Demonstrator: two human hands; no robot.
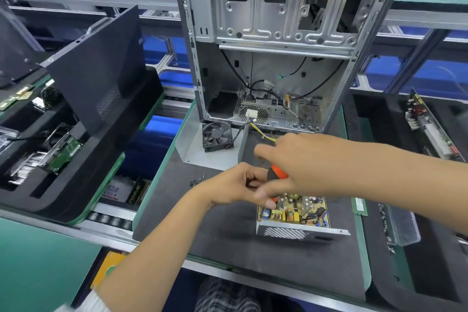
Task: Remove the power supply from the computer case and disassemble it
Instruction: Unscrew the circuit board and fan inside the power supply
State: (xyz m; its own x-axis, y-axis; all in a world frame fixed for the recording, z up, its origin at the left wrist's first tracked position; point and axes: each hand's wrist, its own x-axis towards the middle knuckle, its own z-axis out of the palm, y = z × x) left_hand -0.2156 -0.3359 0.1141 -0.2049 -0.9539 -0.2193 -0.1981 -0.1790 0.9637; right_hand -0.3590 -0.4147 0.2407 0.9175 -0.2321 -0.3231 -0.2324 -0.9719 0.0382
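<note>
On the dark mat (228,230), the opened power supply (293,215) lies just beneath both hands' fingers (263,195), which pinch an orange-handled screwdriver (278,174).

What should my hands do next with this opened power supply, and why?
Probably bring the screwdriver down onto a screw that fixes the circuit board. The power supply already lies out of the computer case, its fan cover set aside and loose screws on the mat, but the board still sits in its tray. Right hand and left hand meet at the tool.
</note>
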